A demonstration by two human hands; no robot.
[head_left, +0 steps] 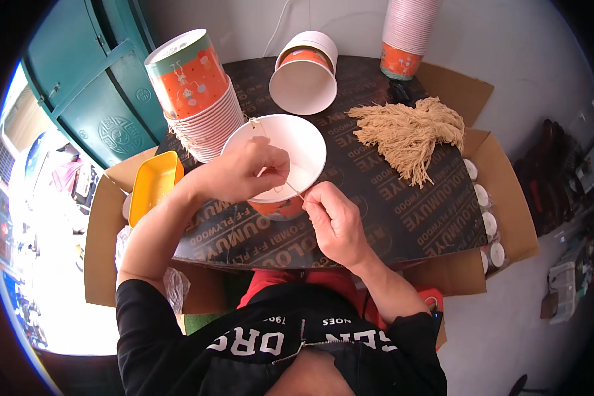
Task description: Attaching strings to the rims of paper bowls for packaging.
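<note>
A white-lined paper bucket with an orange outside stands upright near the middle of the table, its mouth toward me. My left hand reaches over its mouth, fingers closed in a pinch on a thin cord. At the bucket's near right rim, my right hand pinches the same cord, which runs short between the two hands. A small knotted bit of cord shows at the far left rim. Part of the bucket's inside and near rim is hidden behind my left hand.
Nested buckets with cord ends rise at the left; another pair lies tipped at the back. A tall stack stands back right, beside a bundle of tan cords. A yellow tray and open cartons flank the table.
</note>
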